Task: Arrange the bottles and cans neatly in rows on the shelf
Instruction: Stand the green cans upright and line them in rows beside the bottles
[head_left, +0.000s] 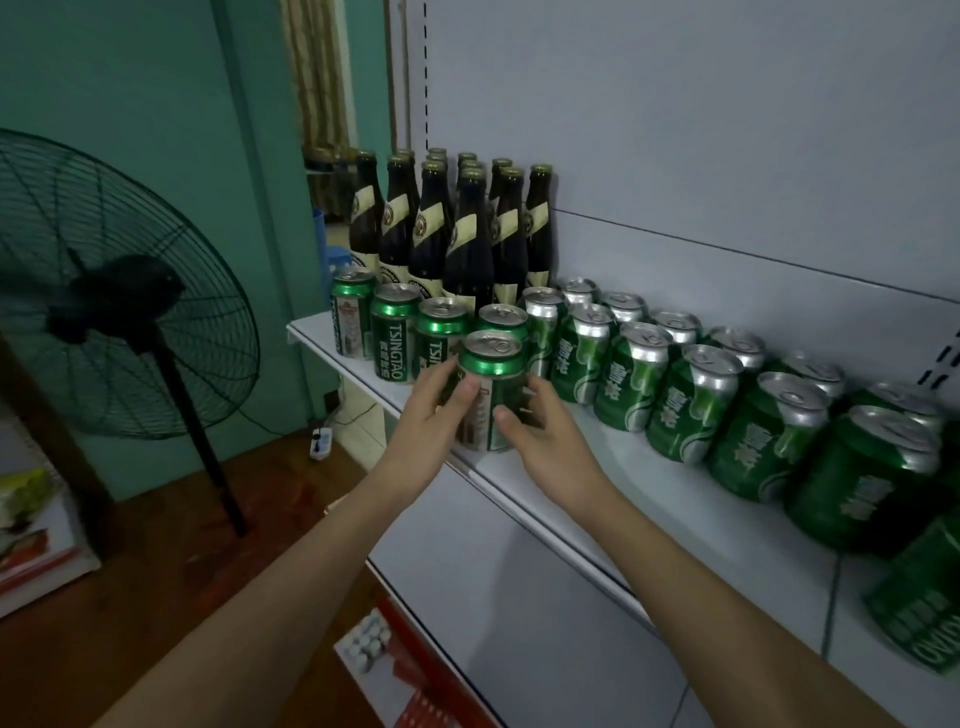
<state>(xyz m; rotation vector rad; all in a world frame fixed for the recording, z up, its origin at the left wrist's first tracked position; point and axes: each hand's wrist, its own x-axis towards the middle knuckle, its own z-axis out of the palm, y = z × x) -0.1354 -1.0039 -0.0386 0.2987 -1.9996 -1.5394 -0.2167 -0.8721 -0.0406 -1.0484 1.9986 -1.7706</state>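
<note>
A green Tsingtao can (488, 389) stands upright near the front edge of the white shelf (649, 483). My left hand (439, 400) holds its left side with the thumb on the front. My right hand (540, 421) holds its right side, thumb across the lower front. Behind it a row of green Tsingtao cans (395, 338) runs to the left. Several dark brown bottles (467, 234) with cream labels stand in rows at the back left. To the right, silver-topped green cans (691, 384) stand in two rows along the shelf.
The shelf's grey back panel (727, 130) rises behind the goods. A black standing fan (104, 291) is on the floor at left. A power strip (319, 441) lies on the floor. Boxes (395, 660) sit below the shelf. Another green can (924, 597) lies at the far right.
</note>
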